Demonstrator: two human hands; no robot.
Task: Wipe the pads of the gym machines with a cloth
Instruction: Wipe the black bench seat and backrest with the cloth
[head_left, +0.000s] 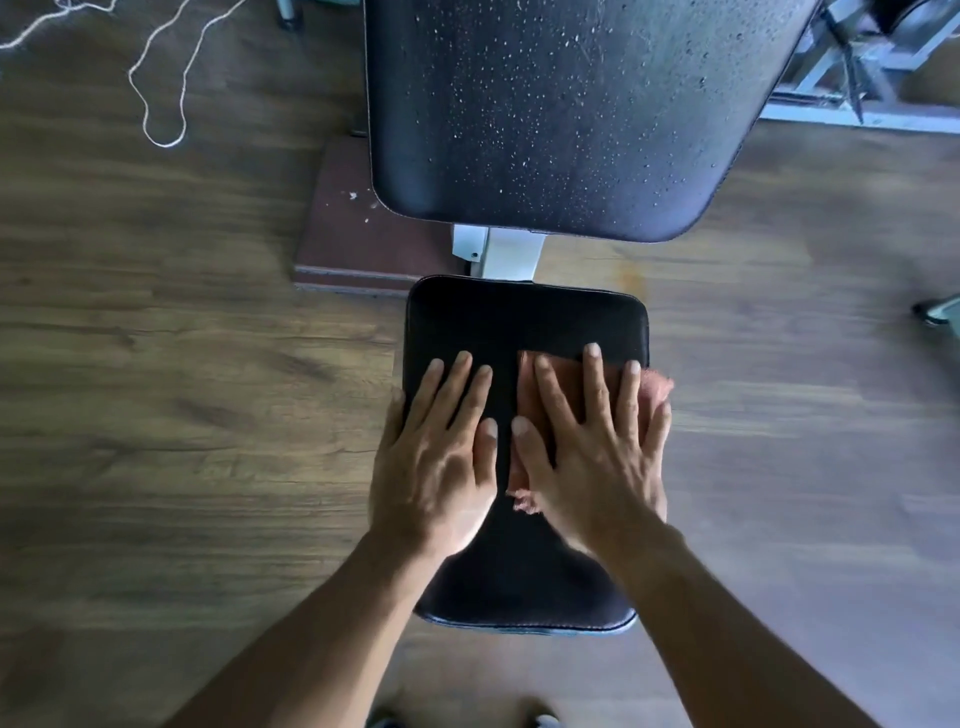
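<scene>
A black seat pad (524, 322) of a gym bench lies straight below me. My right hand (592, 452) presses flat, fingers spread, on a pinkish-brown cloth (569, 384) on the right half of that pad; the cloth's frayed edge sticks out past the pad's right side. My left hand (441, 452) rests flat on the bare left half of the pad, fingers straight, thumb beside the cloth. Beyond the seat stands the larger black back pad (566, 114), speckled with white droplets or flecks.
A white metal bracket (506, 252) joins the two pads. A brown board (353, 234) lies on the wooden floor (156, 364) left of the bench. A white cord (161, 78) loops at the top left. A pale metal machine frame (852, 83) stands at the top right.
</scene>
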